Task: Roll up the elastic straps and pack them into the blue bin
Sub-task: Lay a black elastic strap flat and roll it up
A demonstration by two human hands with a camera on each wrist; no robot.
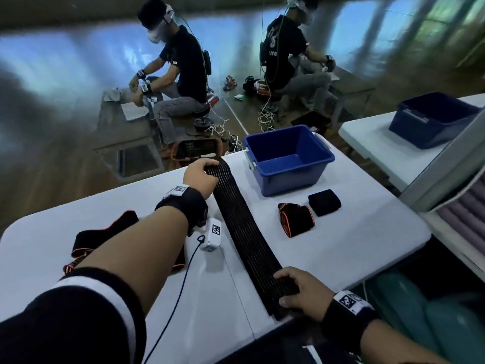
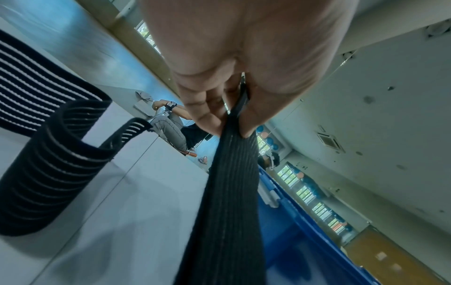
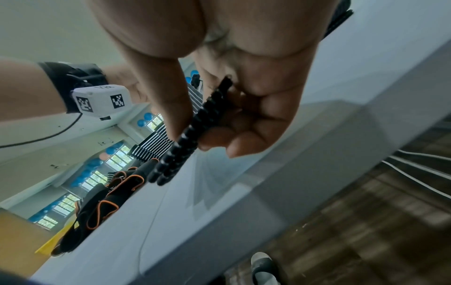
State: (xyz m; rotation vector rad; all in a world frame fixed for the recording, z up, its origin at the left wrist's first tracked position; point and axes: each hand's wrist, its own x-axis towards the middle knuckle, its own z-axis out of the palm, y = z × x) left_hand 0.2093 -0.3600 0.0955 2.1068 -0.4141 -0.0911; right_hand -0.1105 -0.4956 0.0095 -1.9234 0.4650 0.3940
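**Long strap held flat between two hands on the table**

Around the work there are several things. On the white table (image 1: 341,253), right of centre in the head view, two rolled straps lie side by side: one with orange edge (image 1: 296,219) and one plain black roll (image 1: 324,202), close together; whether they touch I cannot tell. At the left of the frame a loose orange-edged strap (image 1: 105,237) lies partly under the left forearm. A white marker box (image 1: 212,235) hangs at the left wrist, just beside the long strap. The blue bin (image 1: 288,158) stands in the upper middle of the frame, to the right of the strap's far end, and it looks empty.

The long black ribbed strap (image 1: 244,232) lies stretched on the table. Its long axis runs from the lower middle of the frame up toward the upper middle, a little tilted to the left. The left hand (image 1: 199,174) pinches the far end between thumb and fingers. The right hand (image 1: 301,290) pinches the near end at the table's front edge.
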